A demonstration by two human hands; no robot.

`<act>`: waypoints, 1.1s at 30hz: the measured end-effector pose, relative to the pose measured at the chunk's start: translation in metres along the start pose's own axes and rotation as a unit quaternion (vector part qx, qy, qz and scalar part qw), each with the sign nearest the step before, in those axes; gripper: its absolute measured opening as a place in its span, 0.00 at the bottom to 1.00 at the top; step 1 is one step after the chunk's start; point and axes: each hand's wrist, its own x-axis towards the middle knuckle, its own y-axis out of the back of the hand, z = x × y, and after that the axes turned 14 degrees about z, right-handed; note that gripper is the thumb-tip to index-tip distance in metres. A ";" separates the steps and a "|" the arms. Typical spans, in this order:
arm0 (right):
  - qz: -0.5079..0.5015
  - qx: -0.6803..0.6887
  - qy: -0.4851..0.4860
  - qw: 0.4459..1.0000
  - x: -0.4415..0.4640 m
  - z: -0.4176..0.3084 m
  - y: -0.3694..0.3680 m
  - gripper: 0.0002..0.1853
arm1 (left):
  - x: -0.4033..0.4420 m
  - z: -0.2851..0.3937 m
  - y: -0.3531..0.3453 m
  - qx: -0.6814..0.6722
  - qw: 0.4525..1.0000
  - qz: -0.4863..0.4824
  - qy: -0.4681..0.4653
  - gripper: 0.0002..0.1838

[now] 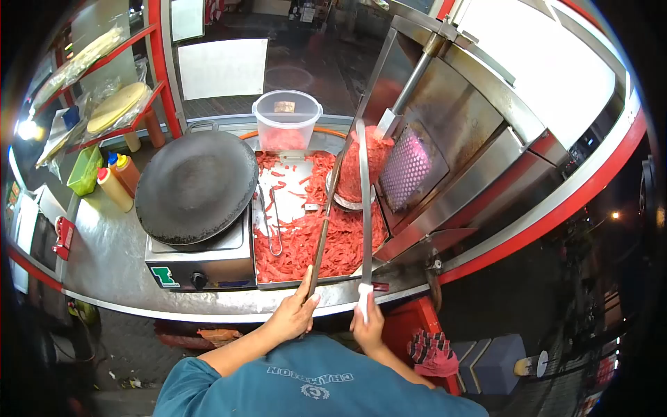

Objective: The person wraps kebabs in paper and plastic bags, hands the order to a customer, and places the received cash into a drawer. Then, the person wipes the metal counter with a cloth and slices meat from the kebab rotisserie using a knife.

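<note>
My left hand (294,313) is closed round a long dark rod (322,243) that slants up to the meat. In my right hand (368,323) is the white handle of a long knife (366,201), its blade upright in front of the meat cone (363,165). The cone stands on a vertical spit (415,82) beside a glowing pink grill panel (406,165). Sliced red meat (340,243) lies in the metal tray around the cone's base, with metal tongs (272,221) at the tray's left side.
A round black griddle (196,186) sits on a burner at the left. Behind the tray is a clear plastic bucket (286,115). Sauce bottles (115,187) and a green basket (85,171) stand farther left, below shelves of flatbread (118,106). A red bin (410,326) is at the lower right.
</note>
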 end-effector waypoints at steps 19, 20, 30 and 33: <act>0.003 -0.148 0.056 0.987 0.101 -0.056 -0.027 0.27 | 0.031 0.031 -0.017 0.018 0.998 0.052 0.008 0.42; 0.000 -0.167 0.068 0.984 0.087 -0.055 -0.021 0.27 | 0.033 0.027 -0.019 0.002 0.999 0.048 0.005 0.42; 0.032 0.005 -0.020 0.999 0.104 -0.054 -0.038 0.32 | -0.020 0.007 0.009 0.009 1.000 0.003 0.015 0.40; 0.021 0.034 0.003 0.999 0.074 -0.023 -0.025 0.33 | -0.031 0.000 0.011 -0.002 0.999 -0.006 0.039 0.39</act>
